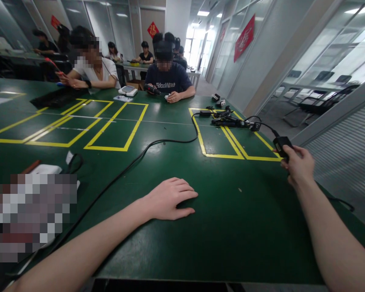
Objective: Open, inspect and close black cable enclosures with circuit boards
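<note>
My left hand lies palm down on the green table, fingers stretched out and nothing in them. Over the table's right edge, my right hand is closed around a small black power adapter, its fingers partly hiding the lower end. A thin black cable runs from the adapter's top toward a heap of bundled black cables on the table. The adapter is held raised and tilted.
Yellow tape rectangles mark the tabletop. A long black cord crosses it, passing left of my left hand. Two people sit across the table; one holds a dark power tool. A white device stands nearby. Blurred items lie at left.
</note>
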Demonstrator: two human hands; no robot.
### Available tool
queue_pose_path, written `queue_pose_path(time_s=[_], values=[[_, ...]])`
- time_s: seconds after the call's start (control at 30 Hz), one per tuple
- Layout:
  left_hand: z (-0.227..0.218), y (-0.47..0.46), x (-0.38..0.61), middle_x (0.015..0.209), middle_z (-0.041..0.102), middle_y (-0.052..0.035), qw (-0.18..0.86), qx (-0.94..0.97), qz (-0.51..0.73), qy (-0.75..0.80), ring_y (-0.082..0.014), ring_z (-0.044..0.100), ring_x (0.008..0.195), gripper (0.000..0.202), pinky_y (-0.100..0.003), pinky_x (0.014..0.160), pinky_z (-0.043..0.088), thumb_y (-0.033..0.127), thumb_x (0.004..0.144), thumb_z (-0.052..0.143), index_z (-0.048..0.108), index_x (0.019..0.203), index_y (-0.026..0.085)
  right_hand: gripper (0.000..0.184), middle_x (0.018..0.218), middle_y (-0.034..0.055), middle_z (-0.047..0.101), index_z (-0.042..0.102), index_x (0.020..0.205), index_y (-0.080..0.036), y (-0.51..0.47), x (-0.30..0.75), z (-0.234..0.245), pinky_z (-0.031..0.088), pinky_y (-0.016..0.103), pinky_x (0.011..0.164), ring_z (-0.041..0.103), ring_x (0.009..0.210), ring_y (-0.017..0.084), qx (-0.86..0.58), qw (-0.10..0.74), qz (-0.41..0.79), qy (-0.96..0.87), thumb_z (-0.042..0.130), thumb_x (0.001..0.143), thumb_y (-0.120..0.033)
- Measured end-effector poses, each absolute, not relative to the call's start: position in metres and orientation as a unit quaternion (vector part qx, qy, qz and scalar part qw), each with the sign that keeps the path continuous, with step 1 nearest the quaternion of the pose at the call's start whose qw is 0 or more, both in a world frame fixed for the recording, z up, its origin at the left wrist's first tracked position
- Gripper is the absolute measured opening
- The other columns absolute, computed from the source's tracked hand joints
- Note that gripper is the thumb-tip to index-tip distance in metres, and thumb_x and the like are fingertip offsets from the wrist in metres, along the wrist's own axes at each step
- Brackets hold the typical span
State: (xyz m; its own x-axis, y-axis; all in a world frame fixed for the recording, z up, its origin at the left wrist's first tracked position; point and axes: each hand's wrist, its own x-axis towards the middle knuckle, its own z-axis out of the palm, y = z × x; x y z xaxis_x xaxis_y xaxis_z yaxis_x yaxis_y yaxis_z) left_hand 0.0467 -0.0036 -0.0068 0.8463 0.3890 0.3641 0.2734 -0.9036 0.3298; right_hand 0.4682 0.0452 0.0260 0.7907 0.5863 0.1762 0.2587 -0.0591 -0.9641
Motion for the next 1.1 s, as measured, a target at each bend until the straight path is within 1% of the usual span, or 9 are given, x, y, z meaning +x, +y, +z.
queue_pose_path(time_s=[0.17, 0.23, 0.4, 0.63, 0.77, 0.87, 0.97, 1.03, 1.1], values=[[-0.008, -0.003, 0.047, 0.122, 0.076, -0.0102, 0.136, 0.952, 0.210, 0.175, -0.0254, 0.070, 0.113, 0.036, -0.040, 0.102, 0.053, 0.041, 0.098, 0.066, 0.070, 0.125, 0.017, 0.044, 0.083, 0.0050, 0.068, 0.067, 0.103, -0.016, 0.050, 0.472, 0.011, 0.047, 0.030, 0.065, 0.057, 0.067, 0.017, -0.786, 0.523, 0.052, -0.325, 0.083, 0.063, -0.027], [-0.007, -0.003, 0.047, 0.121, 0.077, -0.0104, 0.135, 0.952, 0.211, 0.174, -0.0255, 0.070, 0.112, 0.036, -0.040, 0.102, 0.053, 0.040, 0.098, 0.067, 0.070, 0.124, 0.016, 0.048, 0.085, 0.0066, 0.068, 0.072, 0.104, -0.015, 0.051, 0.473, 0.007, 0.050, 0.036, 0.076, 0.061, 0.076, 0.022, -0.804, 0.487, 0.034, -0.339, 0.085, 0.060, -0.028], [-0.007, -0.004, 0.047, 0.122, 0.077, -0.0105, 0.134, 0.952, 0.210, 0.178, -0.0257, 0.070, 0.113, 0.033, -0.040, 0.102, 0.053, 0.040, 0.099, 0.065, 0.071, 0.123, 0.018, 0.054, 0.088, 0.0113, 0.071, 0.075, 0.114, -0.011, 0.052, 0.483, 0.000, 0.055, 0.041, 0.077, 0.066, 0.077, 0.027, -0.833, 0.429, 0.030, -0.349, 0.079, 0.067, -0.038], [-0.007, -0.004, 0.048, 0.122, 0.076, -0.0106, 0.134, 0.952, 0.208, 0.180, -0.0256, 0.070, 0.114, 0.033, -0.039, 0.100, 0.054, 0.040, 0.099, 0.066, 0.071, 0.122, 0.017, 0.037, 0.101, 0.0164, 0.076, 0.077, 0.104, -0.014, 0.055, 0.491, -0.004, 0.054, 0.044, 0.090, 0.069, 0.097, 0.032, -0.851, 0.373, 0.013, -0.370, 0.072, 0.076, -0.038], [-0.006, -0.004, 0.047, 0.121, 0.076, -0.0109, 0.137, 0.952, 0.206, 0.180, -0.0256, 0.070, 0.113, 0.032, -0.040, 0.099, 0.055, 0.038, 0.098, 0.067, 0.071, 0.122, 0.016, 0.032, 0.075, 0.0136, 0.072, 0.077, 0.094, -0.013, 0.054, 0.498, -0.004, 0.055, 0.046, 0.085, 0.068, 0.079, 0.032, -0.867, 0.345, 0.009, -0.360, 0.067, 0.081, -0.040], [-0.006, -0.004, 0.047, 0.122, 0.076, -0.0111, 0.135, 0.952, 0.206, 0.180, -0.0258, 0.069, 0.113, 0.032, -0.041, 0.099, 0.055, 0.038, 0.098, 0.067, 0.072, 0.121, 0.016, 0.034, 0.062, 0.0085, 0.067, 0.077, 0.101, -0.011, 0.052, 0.501, -0.004, 0.056, 0.045, 0.079, 0.062, 0.057, 0.026, -0.876, 0.339, 0.015, -0.344, 0.062, 0.084, -0.036], [-0.007, -0.004, 0.047, 0.122, 0.076, -0.0110, 0.132, 0.953, 0.206, 0.180, -0.0256, 0.069, 0.113, 0.032, -0.040, 0.099, 0.055, 0.037, 0.098, 0.067, 0.071, 0.121, 0.016, 0.041, 0.091, 0.0133, 0.076, 0.074, 0.118, -0.012, 0.049, 0.499, -0.004, 0.057, 0.043, 0.077, 0.055, 0.044, 0.017, -0.874, 0.347, 0.012, -0.341, 0.061, 0.085, -0.033], [-0.007, -0.004, 0.047, 0.122, 0.076, -0.0107, 0.132, 0.953, 0.205, 0.179, -0.0254, 0.069, 0.113, 0.032, -0.040, 0.099, 0.054, 0.037, 0.098, 0.068, 0.071, 0.121, 0.015, 0.051, 0.114, 0.0169, 0.075, 0.069, 0.129, -0.014, 0.048, 0.496, -0.004, 0.057, 0.042, 0.076, 0.053, 0.042, 0.014, -0.868, 0.353, 0.012, -0.349, 0.064, 0.084, -0.035], [-0.007, -0.004, 0.047, 0.122, 0.076, -0.0105, 0.131, 0.954, 0.203, 0.178, -0.0253, 0.069, 0.112, 0.032, -0.039, 0.098, 0.054, 0.038, 0.098, 0.067, 0.071, 0.120, 0.015, 0.061, 0.126, 0.0183, 0.072, 0.066, 0.136, -0.014, 0.047, 0.495, -0.004, 0.058, 0.042, 0.073, 0.056, 0.045, 0.014, -0.863, 0.356, 0.014, -0.359, 0.069, 0.082, -0.040]])
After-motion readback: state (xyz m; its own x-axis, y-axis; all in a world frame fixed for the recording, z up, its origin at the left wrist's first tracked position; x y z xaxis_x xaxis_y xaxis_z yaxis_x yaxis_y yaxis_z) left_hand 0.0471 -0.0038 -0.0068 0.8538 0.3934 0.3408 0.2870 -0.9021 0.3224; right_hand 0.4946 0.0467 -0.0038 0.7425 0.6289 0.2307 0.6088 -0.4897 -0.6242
